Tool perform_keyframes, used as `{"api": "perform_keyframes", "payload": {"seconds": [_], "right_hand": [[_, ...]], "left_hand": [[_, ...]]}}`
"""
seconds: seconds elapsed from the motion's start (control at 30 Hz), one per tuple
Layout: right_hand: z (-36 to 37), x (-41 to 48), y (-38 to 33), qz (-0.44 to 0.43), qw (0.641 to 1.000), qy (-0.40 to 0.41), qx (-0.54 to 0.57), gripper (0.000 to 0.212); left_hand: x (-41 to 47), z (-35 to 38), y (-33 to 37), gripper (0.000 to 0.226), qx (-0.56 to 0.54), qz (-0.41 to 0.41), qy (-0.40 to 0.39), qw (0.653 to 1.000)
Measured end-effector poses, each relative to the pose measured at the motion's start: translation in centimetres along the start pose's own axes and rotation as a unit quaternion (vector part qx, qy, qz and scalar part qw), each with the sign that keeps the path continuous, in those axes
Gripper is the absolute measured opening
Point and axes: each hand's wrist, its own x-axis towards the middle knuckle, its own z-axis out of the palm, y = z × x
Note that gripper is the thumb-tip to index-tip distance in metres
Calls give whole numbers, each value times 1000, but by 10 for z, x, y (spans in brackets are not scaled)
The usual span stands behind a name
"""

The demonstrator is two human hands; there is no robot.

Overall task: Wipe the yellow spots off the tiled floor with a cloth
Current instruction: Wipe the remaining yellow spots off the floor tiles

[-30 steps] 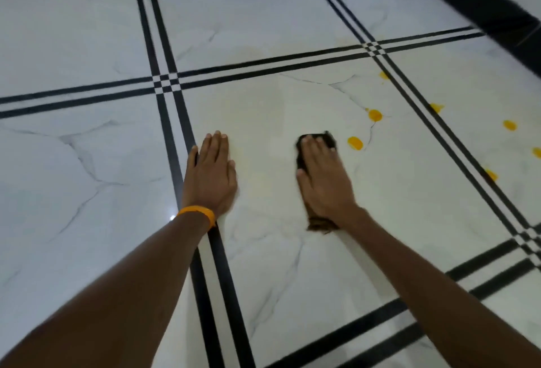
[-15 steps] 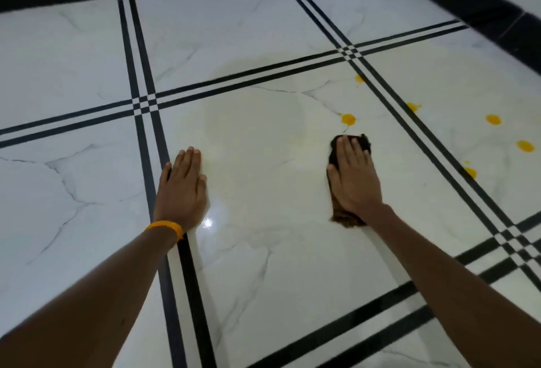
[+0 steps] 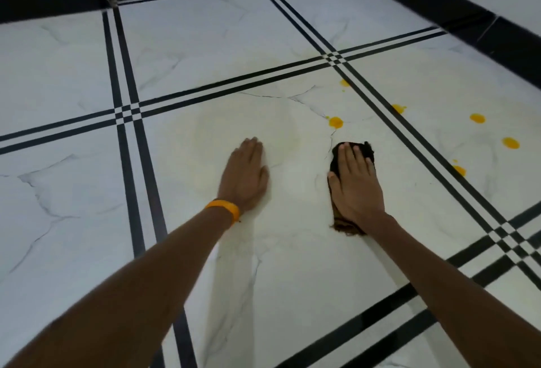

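Right hand [image 3: 355, 189] is down flat on the dark cloth [image 3: 368, 149], fingers straight and held close together, palm pressing it onto the white marble-look tiled floor [image 3: 205, 54]. The cloth peeks out beyond the fingertips, along the thumb side, and as a frayed brown edge by the wrist. Left hand [image 3: 244, 180] lies flat on the bare tile beside it, fingers straight and together, an orange wristband [image 3: 224, 209] on the wrist, the two hands apart on the same tile. Just beyond the cloth sits the nearest yellow spot [image 3: 335, 122], not touching it, with another spot [image 3: 345, 83] farther up by the black stripes [image 3: 409, 133]. Across those stripes, on the next tile to the right, more spots show: one at the stripe's edge [image 3: 397, 108], two out in the open [image 3: 477, 118] [image 3: 510, 142], and one lower down [image 3: 459, 170]. A faint yellowish smear [image 3: 243, 127] spreads on the tile ahead of the left hand.
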Motion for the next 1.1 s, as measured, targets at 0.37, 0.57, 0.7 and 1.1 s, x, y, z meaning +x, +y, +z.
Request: {"api": "perform_keyframes", "payload": {"seconds": [0.37, 0.57, 0.7, 1.1], "right_hand": [[2, 136, 5, 122, 992, -4, -3, 76], [0, 79, -2, -130, 990, -54, 7, 69], [-4, 162, 18, 80, 996, -11, -20, 70], [-6, 97, 23, -31, 999, -21, 7, 74]], "left_hand": [[53, 20, 9, 58, 46, -17, -1, 999], [52, 18, 11, 58, 40, -25, -6, 999], [53, 21, 9, 57, 47, -23, -4, 999], [56, 23, 8, 56, 50, -20, -1, 999]]}}
